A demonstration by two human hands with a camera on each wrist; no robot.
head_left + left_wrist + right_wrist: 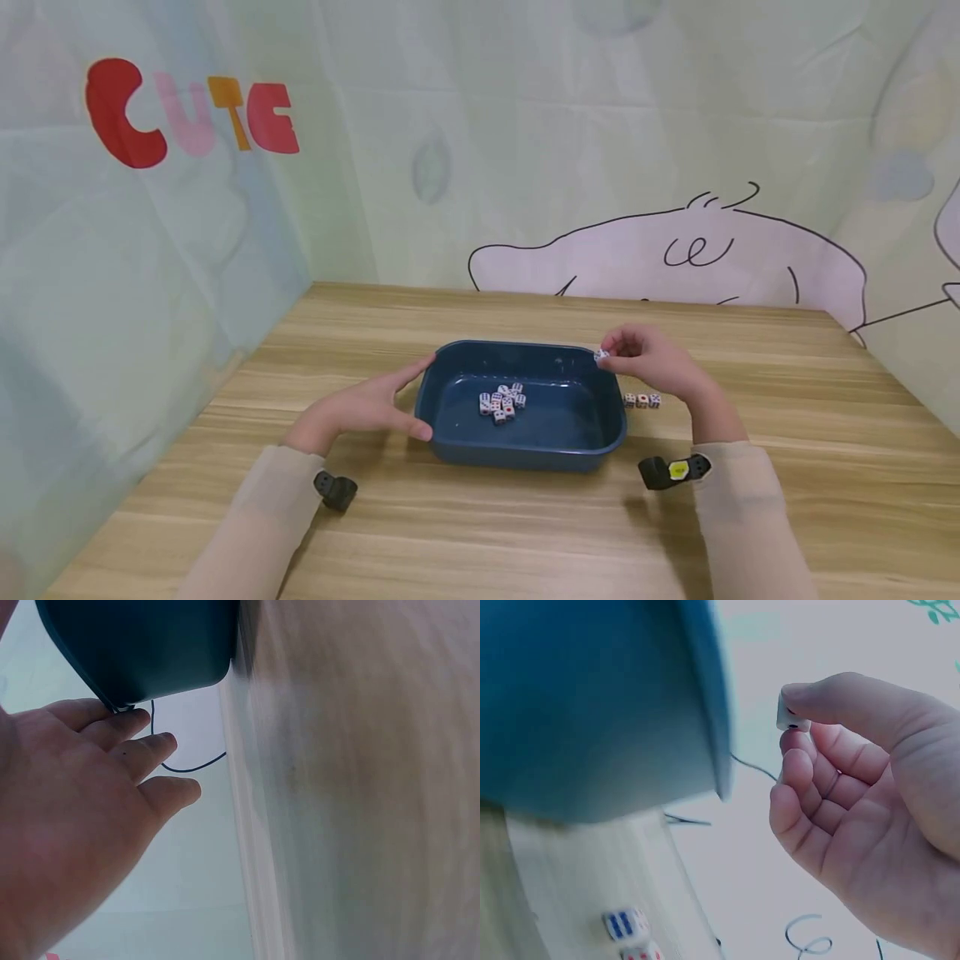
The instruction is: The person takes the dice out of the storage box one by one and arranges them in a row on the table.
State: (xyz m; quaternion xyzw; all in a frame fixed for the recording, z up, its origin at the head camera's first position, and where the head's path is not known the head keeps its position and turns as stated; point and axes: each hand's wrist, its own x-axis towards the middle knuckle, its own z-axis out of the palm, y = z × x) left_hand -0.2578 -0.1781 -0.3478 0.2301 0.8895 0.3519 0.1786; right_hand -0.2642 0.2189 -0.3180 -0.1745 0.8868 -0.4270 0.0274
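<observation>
A dark blue rectangular tub (517, 457) stands on the table, with several white dice (496, 403) clustered on its floor, left of the middle. My left hand (366, 407) rests against the tub's left end, thumb and fingers spread along the rim; in the left wrist view its fingertips touch the rim's underside. Over the tub's far right corner, my right hand (660, 362) pinches a white die (789, 714) between thumb and index finger, the other fingers curled in. Three more dice (642, 401) lie in a row on the table beside the tub's right end.
The wood-grain table (465, 533) extends around the tub on every side. A printed cloth backdrop (375, 183) rises behind the table's far edge and along its left side. Each wrist wears a small black camera strap (675, 472).
</observation>
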